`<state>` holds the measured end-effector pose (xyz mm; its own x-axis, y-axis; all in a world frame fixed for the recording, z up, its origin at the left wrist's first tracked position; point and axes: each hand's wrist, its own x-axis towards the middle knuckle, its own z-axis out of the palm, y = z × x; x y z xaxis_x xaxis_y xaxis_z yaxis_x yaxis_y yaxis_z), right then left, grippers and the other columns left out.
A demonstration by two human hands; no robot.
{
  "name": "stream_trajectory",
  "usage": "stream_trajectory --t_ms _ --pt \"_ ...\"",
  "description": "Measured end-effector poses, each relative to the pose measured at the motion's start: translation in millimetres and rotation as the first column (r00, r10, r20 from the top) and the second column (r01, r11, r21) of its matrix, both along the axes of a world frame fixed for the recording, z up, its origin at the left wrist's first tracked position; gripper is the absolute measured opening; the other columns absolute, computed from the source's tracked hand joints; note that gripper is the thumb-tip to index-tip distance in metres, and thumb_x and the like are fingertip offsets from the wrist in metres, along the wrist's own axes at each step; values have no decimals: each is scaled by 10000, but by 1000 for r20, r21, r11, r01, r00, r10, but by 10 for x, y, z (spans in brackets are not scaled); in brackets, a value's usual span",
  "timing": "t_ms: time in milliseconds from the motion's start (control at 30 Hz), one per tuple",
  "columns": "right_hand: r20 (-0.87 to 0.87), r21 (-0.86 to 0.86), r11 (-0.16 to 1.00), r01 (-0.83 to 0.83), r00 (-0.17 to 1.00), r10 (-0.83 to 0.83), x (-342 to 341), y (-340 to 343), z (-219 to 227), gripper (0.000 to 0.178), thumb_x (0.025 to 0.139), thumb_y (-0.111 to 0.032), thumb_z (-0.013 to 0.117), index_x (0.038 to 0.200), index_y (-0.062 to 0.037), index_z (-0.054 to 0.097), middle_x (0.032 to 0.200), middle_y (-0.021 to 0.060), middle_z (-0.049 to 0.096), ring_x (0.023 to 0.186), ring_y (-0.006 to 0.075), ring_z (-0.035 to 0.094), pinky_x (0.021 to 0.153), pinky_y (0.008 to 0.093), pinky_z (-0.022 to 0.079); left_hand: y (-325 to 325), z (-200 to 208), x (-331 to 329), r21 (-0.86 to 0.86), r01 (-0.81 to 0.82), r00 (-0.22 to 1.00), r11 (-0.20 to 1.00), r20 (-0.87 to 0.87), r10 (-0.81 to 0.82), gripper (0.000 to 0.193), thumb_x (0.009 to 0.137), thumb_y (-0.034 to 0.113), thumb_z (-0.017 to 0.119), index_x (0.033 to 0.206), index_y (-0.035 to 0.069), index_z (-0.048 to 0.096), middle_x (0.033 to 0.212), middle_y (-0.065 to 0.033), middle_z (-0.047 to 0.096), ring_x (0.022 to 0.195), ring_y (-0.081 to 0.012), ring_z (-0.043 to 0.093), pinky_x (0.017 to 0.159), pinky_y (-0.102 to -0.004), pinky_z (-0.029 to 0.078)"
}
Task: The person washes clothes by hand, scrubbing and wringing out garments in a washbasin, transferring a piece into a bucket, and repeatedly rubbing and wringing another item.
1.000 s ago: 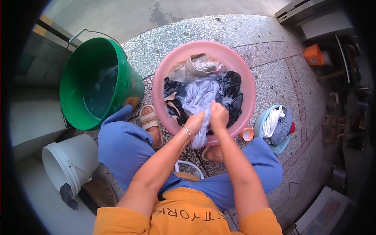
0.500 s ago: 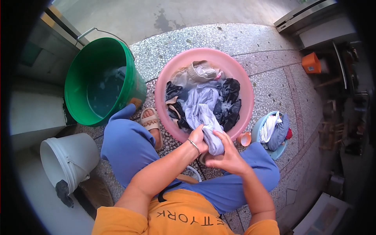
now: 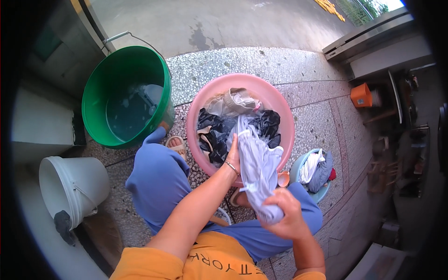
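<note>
A wet lavender garment (image 3: 259, 163) stretches from the pink basin (image 3: 193, 135) toward my right knee. My right hand (image 3: 287, 214) is closed round its bunched near end, slightly blurred by motion. Against the garment's left side, near the basin's front rim, my left hand (image 3: 234, 158) holds the cloth; its thumb points away from me and its other fingers are hidden by the fabric. Inside the basin, black clothes (image 3: 219, 135) and a beige garment (image 3: 233, 101) lie in cloudy water, with the lavender cloth's far end over them.
A green bucket (image 3: 167, 100) with water stands at the left, above a white bucket (image 3: 74, 186) with a dark rag on its rim. Right of the pink basin are an orange cup (image 3: 283, 178) and a light-blue basin (image 3: 295, 172) of clothes. An orange container (image 3: 361, 95) stands farther right.
My right hand has closed on the lavender garment's near end and pulled it toward me, to the right. More of the cloth is out of the water. My left hand has shifted slightly away from me.
</note>
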<state>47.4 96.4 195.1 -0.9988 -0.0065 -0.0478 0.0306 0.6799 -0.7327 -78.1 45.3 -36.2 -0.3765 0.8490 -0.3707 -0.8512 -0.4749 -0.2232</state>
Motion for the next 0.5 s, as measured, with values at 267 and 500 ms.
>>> stream_trajectory --t_ms 267,500 --pt "258 -248 941 -230 921 293 80 -38 354 321 580 -130 729 860 -46 597 926 159 550 829 300 560 725 338 451 -69 -520 23 130 180 982 975 29 -186 1113 539 848 446 1354 111 270 1252 -395 302 1120 -569 332 927 -655 242" --pt "205 -556 739 -380 799 566 -175 33 534 314 574 -128 770 829 -19 623 876 174 562 770 308 569 681 334 446 -148 -664 -92 168 142 990 976 -1 -144 1098 591 769 518 1383 107 145 1291 -360 280 1096 -478 431 824 -545 439"
